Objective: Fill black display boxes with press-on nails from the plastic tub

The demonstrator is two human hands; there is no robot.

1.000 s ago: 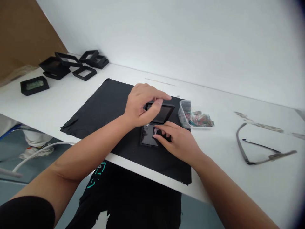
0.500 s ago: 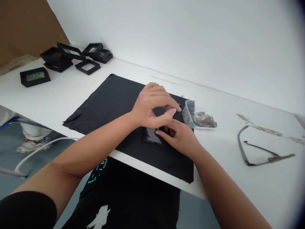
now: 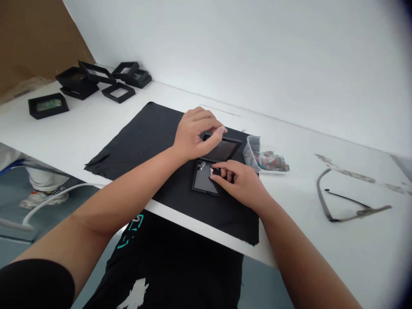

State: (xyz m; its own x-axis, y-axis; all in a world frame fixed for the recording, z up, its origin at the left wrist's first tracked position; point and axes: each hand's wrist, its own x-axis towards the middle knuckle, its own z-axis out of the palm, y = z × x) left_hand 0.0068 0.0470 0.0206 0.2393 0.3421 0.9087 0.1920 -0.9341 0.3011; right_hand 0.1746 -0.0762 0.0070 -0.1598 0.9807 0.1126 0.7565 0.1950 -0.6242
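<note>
On the black mat (image 3: 128, 137) lies an opened black frame (image 3: 202, 191), its two windowed halves spread one behind the other. The near half has a dark glossy window and a small shiny clear piece near its upper left. My right hand (image 3: 243, 182) is over this half, thumb and forefinger pinched on another small shiny piece (image 3: 211, 171). Above the left part of the far half (image 3: 227, 150), my left hand (image 3: 199, 133) has its thumb and forefinger together; whatever they may hold is too small to make out.
A clear plastic tub (image 3: 252, 154) of wrapped reddish-green pieces lies tipped at the mat's right edge. Glasses (image 3: 328, 201) rest farther right on the white table. Several black frames (image 3: 119, 92) are piled at the back left. Another person's shoe (image 3: 45, 197) shows at lower left.
My left hand has moved left and slightly away from my right hand, uncovering the frame's far half. My right hand stays over the near half, and the shiny piece in its fingertips now shows.
</note>
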